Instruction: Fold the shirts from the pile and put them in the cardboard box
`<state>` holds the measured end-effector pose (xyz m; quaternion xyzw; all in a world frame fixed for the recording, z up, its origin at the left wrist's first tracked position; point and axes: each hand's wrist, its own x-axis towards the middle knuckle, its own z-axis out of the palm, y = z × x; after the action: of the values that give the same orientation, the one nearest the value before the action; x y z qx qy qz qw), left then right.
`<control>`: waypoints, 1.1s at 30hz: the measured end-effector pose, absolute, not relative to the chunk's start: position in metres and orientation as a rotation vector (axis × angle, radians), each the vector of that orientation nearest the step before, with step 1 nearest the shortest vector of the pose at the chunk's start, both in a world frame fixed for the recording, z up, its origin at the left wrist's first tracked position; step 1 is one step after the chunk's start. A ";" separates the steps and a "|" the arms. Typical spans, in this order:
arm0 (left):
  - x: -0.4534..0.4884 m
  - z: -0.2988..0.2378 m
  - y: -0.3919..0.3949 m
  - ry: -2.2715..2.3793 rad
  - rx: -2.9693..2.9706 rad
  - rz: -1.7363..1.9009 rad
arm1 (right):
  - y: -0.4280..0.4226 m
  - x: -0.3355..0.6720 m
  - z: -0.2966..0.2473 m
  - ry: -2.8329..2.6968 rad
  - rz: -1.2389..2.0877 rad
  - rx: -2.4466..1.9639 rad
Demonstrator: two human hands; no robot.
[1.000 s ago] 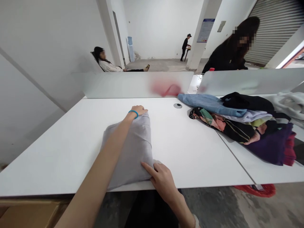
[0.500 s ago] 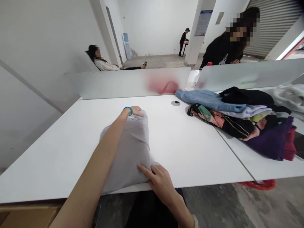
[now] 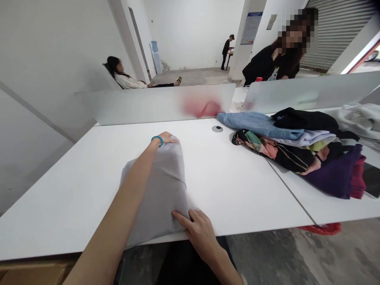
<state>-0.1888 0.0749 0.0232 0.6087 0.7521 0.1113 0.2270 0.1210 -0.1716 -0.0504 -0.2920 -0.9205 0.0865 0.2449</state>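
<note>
A folded light-grey piece of clothing [image 3: 162,190], its exact kind unclear, lies flat on the white table, its near end at the front edge. At the far end, my left hand [image 3: 166,138], wearing a blue wristband [image 3: 157,141], grips the top edge; some of its fingers are hidden by the fabric. My left forearm crosses over the cloth's left part. Down at the near right corner, my right hand [image 3: 200,229] has one digit stretched over the fabric and the others curled at the side edge, closed on it.
Right on the table is a clothes pile [image 3: 282,146], with a co-worker's hand [image 3: 316,160] in it. Frosted dividers [image 3: 148,105] line the back; a person [image 3: 273,63] stands behind them. A cardboard box [image 3: 35,273] sits lower left, a red-lined bin [image 3: 325,228] below right.
The view has shifted slightly. My left hand still holds the far edge, with the far corner pulled a little rounder; my right hand stays at the near corner. The person behind raised a hand.
</note>
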 end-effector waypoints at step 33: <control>-0.166 0.023 -0.026 2.336 1.730 0.559 | -0.177 0.148 -0.020 -2.481 0.492 -0.753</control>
<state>-0.1657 -0.0261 0.0229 0.5820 0.7859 0.1881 0.0907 0.1477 -0.1774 -0.0204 -0.2765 -0.9106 0.1805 0.2485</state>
